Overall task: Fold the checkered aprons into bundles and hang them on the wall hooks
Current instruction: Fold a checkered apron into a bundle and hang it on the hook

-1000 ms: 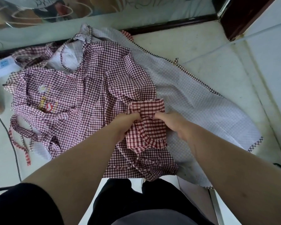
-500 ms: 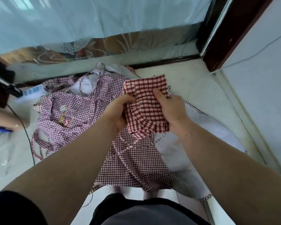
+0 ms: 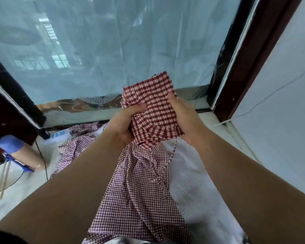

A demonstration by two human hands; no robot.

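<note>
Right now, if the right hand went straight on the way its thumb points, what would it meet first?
Beyond the red checkered apron bundle it grips, the right hand would probably meet the translucent window covering first, though the depth is unclear.

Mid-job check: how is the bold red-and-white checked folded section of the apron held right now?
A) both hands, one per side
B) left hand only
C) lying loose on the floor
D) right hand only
A: the left hand grips the left edge of the bold red-and-white checked folded section and the right hand its right edge, with the fine-checked apron cloth hanging below.
</note>
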